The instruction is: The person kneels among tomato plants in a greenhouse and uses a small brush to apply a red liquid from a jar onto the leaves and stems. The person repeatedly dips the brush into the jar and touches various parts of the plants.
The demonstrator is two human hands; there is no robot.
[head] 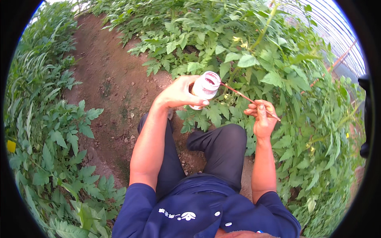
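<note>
My left hand [178, 91] grips a small white plastic bottle [207, 86] around its side. The bottle has no cap on, its mouth tilts up towards me, and dark red residue stains the inside of the neck. Between the thumb and fingers of my right hand [263, 117] is a thin reddish-brown stick [242, 95]. Its far tip lies close beside the bottle's neck; whether it touches cannot be made out. Tomato plants [214, 110] with green leaves grow right behind both hands. Small yellow flowers [239, 41] hang from a stem above the bottle.
A bare soil path [101, 74] runs away on the left between two rows of plants. Dense foliage [53, 154] borders it on the far left, with a yellow object [11, 146] at the edge. A ribbed greenhouse cover [324, 26] arches at the upper right. My bent knees [232, 134] are below my hands.
</note>
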